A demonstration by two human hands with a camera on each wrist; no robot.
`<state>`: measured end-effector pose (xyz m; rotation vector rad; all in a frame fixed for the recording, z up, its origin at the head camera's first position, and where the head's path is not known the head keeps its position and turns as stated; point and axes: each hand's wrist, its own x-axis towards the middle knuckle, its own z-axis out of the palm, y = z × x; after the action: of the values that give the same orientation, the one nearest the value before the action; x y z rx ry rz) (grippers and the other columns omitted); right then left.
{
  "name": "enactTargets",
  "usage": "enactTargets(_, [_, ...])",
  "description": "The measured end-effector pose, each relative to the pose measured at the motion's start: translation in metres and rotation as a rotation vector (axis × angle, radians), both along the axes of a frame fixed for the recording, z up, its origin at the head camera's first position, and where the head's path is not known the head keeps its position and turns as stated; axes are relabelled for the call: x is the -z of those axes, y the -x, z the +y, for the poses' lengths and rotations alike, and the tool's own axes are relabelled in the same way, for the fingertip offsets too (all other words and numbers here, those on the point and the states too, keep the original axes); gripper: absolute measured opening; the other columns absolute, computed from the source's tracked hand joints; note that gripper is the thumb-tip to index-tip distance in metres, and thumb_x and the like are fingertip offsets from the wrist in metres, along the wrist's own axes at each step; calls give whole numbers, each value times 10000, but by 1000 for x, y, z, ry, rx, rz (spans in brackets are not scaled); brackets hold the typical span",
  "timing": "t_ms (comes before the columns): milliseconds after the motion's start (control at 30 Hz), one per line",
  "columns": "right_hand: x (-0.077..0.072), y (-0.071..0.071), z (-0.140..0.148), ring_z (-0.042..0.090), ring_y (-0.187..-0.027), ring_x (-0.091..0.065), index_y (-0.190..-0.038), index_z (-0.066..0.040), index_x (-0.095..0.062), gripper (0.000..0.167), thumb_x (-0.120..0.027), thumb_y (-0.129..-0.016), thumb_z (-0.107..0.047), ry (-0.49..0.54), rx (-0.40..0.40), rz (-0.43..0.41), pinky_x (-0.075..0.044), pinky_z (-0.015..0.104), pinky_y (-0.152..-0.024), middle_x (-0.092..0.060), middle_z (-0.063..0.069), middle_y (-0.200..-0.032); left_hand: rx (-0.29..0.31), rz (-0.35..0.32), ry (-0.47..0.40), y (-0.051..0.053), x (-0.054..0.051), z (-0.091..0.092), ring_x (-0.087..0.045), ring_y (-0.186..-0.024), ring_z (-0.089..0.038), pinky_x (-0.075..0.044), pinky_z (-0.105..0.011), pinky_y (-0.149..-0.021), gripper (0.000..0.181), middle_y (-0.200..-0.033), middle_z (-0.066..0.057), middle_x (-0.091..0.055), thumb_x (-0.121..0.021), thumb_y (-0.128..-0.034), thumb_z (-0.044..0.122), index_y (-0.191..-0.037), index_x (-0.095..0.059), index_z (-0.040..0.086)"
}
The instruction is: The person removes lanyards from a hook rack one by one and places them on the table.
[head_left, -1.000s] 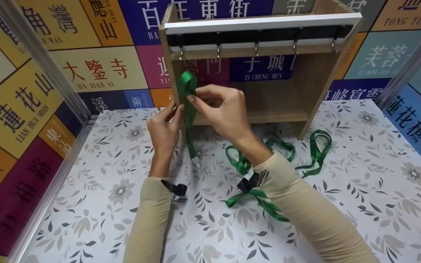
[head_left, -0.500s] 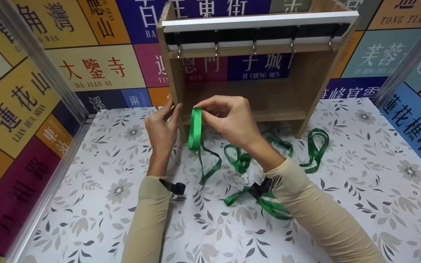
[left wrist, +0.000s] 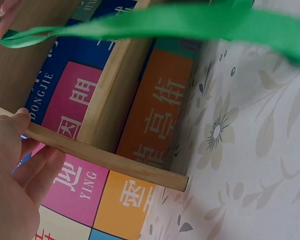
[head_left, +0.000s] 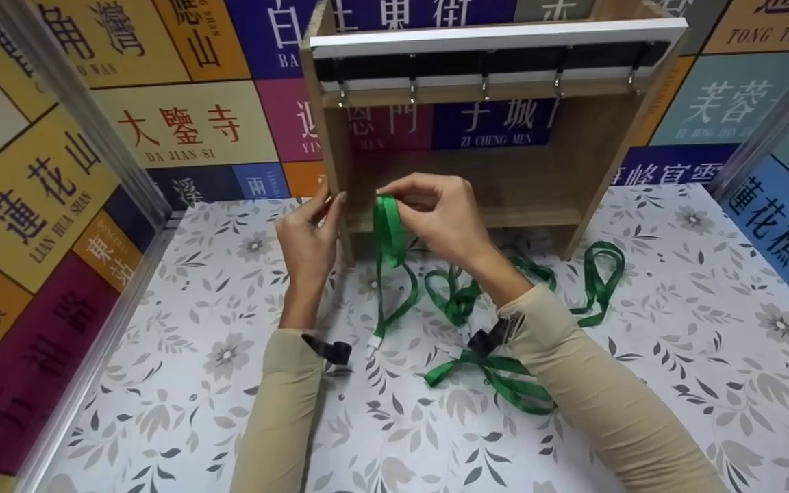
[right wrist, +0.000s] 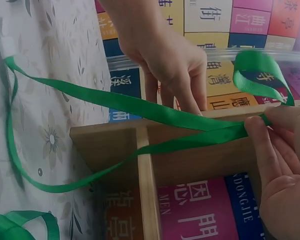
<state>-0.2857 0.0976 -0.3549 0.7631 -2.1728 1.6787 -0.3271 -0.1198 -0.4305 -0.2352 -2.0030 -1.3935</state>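
My right hand [head_left: 444, 218] pinches a green ribbon lanyard [head_left: 389, 236] between thumb and fingertips, in front of the wooden rack's lower left part. A short loop flops over at the pinch, and the long strands hang to a whitish clip [head_left: 374, 342] near the tabletop. In the right wrist view the lanyard [right wrist: 115, 102] stretches from the fingertips as two strands. My left hand [head_left: 307, 238] grips the front edge of the rack's left side panel [head_left: 335, 147]. The left wrist view has thumb and fingers on opposite faces of that panel [left wrist: 110, 160].
Several metal hooks [head_left: 485, 92] line the rack's front bar, below a white strip [head_left: 504, 38]. More green lanyards lie on the flower-patterned tabletop, one at the right [head_left: 600, 281] and one near my right cuff [head_left: 514, 390]. Sign-covered walls [head_left: 192, 127] stand behind and at both sides.
My right hand has drawn the lanyard down and slightly right from just below the leftmost hook. Its upright loop has flopped over and hangs. The left hand stays on the panel.
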Motion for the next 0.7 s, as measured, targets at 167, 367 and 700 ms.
enactTargets(167, [2, 2, -1, 159, -994, -822, -1087, -147, -859, 109, -814, -988, -138, 16, -17, 5, -685, 304, -891, -838, 33, -1086, -1, 15, 10, 0, 1, 1, -775, -1187, -200, -658, -323, -986, 381, -1343, -106, -747, -757, -1038, 271, -1391, -714, 136])
enactTargets(367, [8, 3, 3, 153, -988, -821, -1103, -126, -858, 124, -808, -989, -124, -34, -46, 1, -686, 297, -874, -839, 25, -1103, 4, 30, 1, 0, 1, 2, -779, -1183, -221, -656, -324, -989, 379, -1346, -138, -744, -757, -1037, 249, -1385, -712, 107])
enactTargets(700, [32, 8, 14, 141, -920, -798, -1100, -122, -850, 129, -763, -1006, -112, -328, -60, -91, -673, 320, -824, -835, 16, -1060, -13, -1, 0, 0, 1, 0, -772, -1197, -194, -651, -307, -988, 392, -1356, -112, -746, -772, -1025, 264, -1382, -718, 109])
